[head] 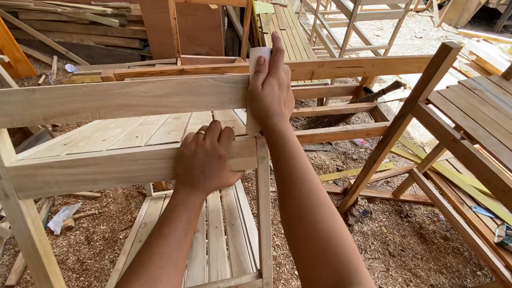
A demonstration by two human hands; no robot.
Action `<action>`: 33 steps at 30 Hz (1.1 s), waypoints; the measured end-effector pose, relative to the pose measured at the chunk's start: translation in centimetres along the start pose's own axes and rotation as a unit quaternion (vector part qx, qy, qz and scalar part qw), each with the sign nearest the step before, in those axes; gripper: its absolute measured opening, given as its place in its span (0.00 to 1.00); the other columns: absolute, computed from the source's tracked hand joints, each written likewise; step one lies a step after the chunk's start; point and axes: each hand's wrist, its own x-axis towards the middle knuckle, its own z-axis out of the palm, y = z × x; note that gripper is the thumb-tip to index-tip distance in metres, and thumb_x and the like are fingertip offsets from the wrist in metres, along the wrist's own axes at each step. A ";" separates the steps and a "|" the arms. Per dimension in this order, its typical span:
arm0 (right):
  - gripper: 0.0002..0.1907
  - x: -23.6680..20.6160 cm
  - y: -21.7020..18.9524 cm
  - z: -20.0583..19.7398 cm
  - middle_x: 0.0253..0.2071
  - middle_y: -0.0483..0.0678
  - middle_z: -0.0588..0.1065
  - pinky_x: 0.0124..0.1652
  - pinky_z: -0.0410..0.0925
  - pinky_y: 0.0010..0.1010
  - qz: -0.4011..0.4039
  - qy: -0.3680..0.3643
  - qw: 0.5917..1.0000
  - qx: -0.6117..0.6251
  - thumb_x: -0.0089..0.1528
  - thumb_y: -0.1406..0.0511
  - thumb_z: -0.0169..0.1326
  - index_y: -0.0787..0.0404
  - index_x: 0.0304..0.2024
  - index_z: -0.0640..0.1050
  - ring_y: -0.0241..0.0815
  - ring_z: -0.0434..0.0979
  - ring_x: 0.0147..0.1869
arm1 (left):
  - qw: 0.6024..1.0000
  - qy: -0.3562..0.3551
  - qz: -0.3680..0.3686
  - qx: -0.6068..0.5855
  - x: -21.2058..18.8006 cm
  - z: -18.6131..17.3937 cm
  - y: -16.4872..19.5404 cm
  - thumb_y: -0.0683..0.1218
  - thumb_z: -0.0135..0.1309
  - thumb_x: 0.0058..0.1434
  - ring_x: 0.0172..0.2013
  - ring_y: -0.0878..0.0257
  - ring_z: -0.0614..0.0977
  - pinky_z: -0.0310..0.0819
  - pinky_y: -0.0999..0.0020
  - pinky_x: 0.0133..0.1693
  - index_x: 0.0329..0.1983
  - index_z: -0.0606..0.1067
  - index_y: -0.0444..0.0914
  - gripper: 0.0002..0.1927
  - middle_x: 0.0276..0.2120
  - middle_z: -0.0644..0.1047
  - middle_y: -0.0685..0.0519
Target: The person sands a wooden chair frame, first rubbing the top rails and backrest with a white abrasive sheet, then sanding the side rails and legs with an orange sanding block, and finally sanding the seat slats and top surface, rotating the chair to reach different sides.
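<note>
The right hand (269,89) presses a sheet of sandpaper (258,55) flat against the end of the upper rail (110,100); its grip is closed over the sheet. The rail's long axis runs leftward from that grip. The left hand (204,158) clasps the lower rail (110,166) just below. Slatted frames (350,9) stand beyond; a sawdust floor (402,246) lies underneath.

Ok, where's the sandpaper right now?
In the head view, centre: the sandpaper is under the right hand, pressed on the end of the upper rail, above the left hand.
</note>
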 end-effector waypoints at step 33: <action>0.35 -28.3 14.8 2.3 0.60 0.61 0.75 0.29 0.74 0.31 -0.049 0.050 0.997 -0.019 0.70 0.49 0.27 0.66 0.69 0.62 0.50 0.83 0.43 | 0.997 0.048 0.061 0.010 0.3 1.8 -1.8 0.60 0.75 0.34 0.37 0.53 0.82 0.78 0.59 0.36 0.46 0.75 0.39 0.38 0.40 0.76 0.45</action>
